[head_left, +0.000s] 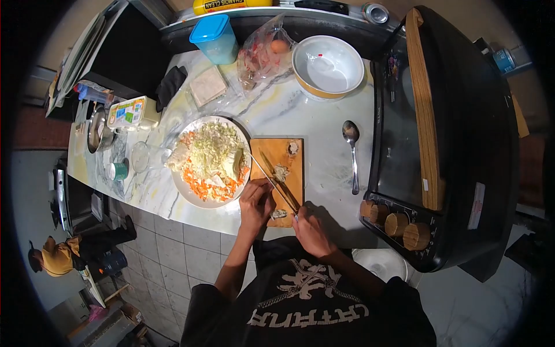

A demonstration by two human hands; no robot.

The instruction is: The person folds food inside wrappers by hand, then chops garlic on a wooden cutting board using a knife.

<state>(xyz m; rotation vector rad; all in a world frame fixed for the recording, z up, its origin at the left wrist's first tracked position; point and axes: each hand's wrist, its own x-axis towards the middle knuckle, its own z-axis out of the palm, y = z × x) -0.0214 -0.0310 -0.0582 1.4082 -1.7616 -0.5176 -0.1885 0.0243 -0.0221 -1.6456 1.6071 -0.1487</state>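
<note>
A wooden cutting board (296,173) lies on the marble-patterned counter, with small chopped pieces (281,172) near its middle and more bits at its top and bottom. My right hand (313,233) is closed round the handle of a knife (276,186), whose blade slants up and left across the board. My left hand (258,200) rests at the board's left edge with its fingers bent together beside the blade; what they hold, if anything, is hidden. Left of the board sits a white plate (184,195) heaped with shredded cabbage (214,144) and orange shreds (202,187).
A metal bowl (328,66), a plastic bag (260,55) with an egg and a blue-lidded container (215,40) stand at the back. A spoon (352,156) lies beside the black oven (462,139) on the right. Another person (60,254) is at the far left.
</note>
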